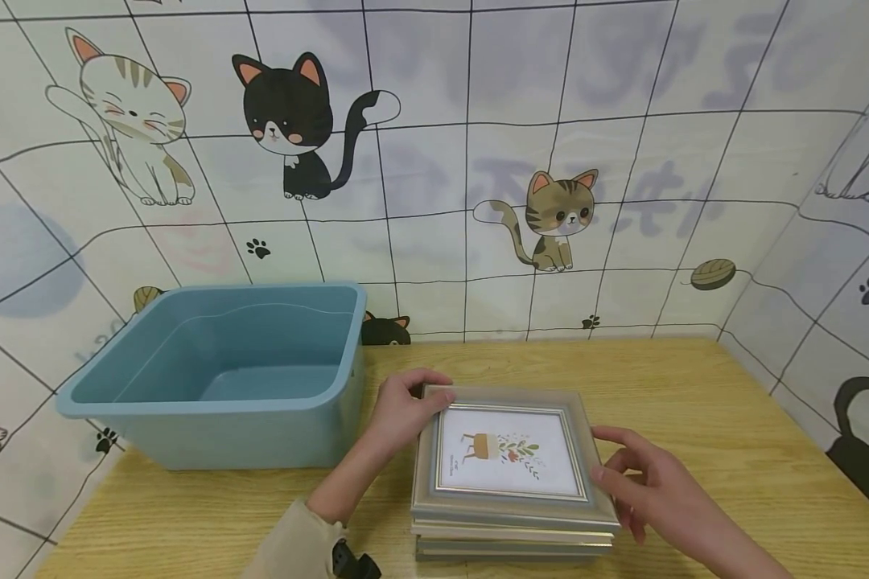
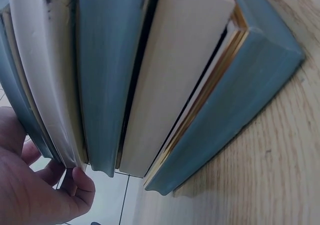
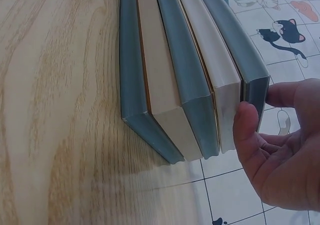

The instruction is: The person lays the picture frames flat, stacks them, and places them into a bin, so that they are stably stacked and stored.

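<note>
A stack of several picture frames lies on the wooden table, blue-grey ones alternating with cream ones. The top picture frame (image 1: 510, 450) has a silvery border around a print of a plant in a pot. At its far left corner, my left hand (image 1: 408, 408) grips with the thumb on the upper face and the fingers around the edge. My right hand (image 1: 648, 482) holds the right edge between thumb and fingers. From the right wrist, its fingertips (image 3: 246, 117) show against the side of the uppermost frames. The left wrist view shows the stacked edges (image 2: 107, 85) close up.
A light blue plastic tub (image 1: 217, 434) stands to the left of the stack, with its inside floor showing. The wooden table (image 1: 681, 386) runs back to a wall (image 1: 434, 177) covered in cat-patterned sheeting, which also lines the sides.
</note>
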